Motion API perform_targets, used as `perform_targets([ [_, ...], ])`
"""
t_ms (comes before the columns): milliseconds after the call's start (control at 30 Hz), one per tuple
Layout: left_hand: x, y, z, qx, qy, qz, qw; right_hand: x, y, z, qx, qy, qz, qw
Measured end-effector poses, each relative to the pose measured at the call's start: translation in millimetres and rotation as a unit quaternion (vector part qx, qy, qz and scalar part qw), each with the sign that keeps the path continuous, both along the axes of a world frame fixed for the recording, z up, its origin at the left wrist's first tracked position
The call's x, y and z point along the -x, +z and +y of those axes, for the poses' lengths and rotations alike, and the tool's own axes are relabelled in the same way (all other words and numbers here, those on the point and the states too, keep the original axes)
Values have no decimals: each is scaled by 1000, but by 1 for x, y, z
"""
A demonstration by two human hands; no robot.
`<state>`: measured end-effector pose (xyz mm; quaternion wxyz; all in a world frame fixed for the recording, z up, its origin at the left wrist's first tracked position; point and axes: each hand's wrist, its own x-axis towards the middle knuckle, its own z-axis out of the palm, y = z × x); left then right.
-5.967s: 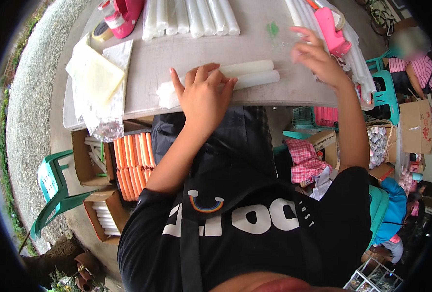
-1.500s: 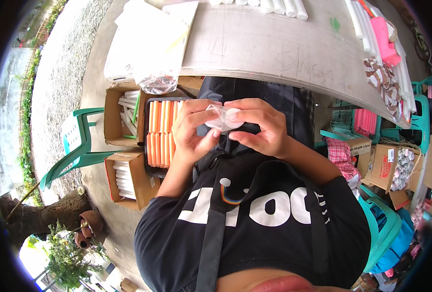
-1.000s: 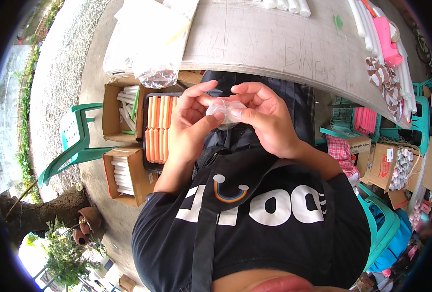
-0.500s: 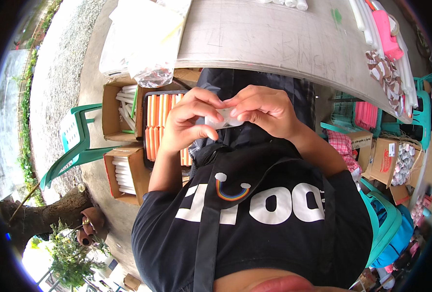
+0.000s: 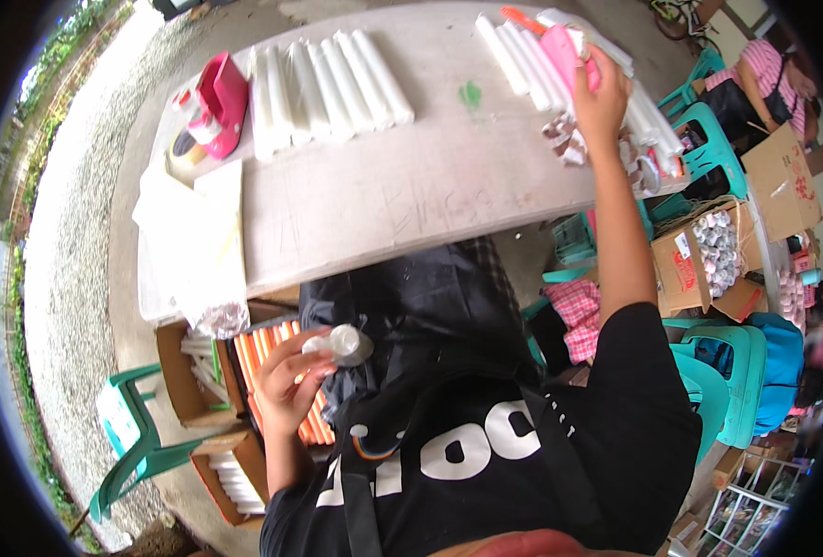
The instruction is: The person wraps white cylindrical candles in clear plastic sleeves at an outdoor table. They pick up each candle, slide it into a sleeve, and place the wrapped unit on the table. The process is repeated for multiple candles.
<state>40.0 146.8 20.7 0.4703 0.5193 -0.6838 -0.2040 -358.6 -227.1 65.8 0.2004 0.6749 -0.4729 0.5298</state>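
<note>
My left hand [image 5: 286, 379] is over my lap, its fingers closed on a small white bundle [image 5: 345, 343] with a rounded end. What the bundle is made of is hard to make out. At the right end of the table my right arm is stretched out, and my right hand [image 5: 602, 104] grips a pink tape dispenser [image 5: 560, 56]. Around the dispenser lie long white candles [image 5: 514, 60], and a brown-and-white patterned cloth [image 5: 567, 141] sits just below it.
More white candles [image 5: 333, 88] lie in a row on the table [image 5: 356, 213]. Left of them stand a second pink dispenser [image 5: 223, 97] and a tape roll [image 5: 187, 148]. Orange candles [image 5: 258, 345] fill a tray by my left arm. Green chairs [image 5: 128, 436] and boxes [image 5: 694, 265] stand around; another person [image 5: 769, 84] sits far right.
Both hands were together at the white bundle. My right hand has left it and reached up to the dispenser, while my left keeps the bundle. The view has shifted, showing more table.
</note>
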Motion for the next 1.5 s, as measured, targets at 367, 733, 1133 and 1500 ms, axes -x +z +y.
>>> perform_targets([
  [367, 2, -10, -9, 62, 242, 122, 961, 131, -9, -135, -463, 71, -352, 810],
  [733, 10, -25, -22, -5, 279, 116, 953, 151, -37, -80, -387, -79, -248, 885],
  [1133, 21, -23, -26, -27, 225, 68, 972, 95, -13, -38, -239, -353, 132, 895],
  [1500, 19, -26, -35, -29, 231, 43, 972, 119, -26, -20, -314, -84, -275, 905],
])
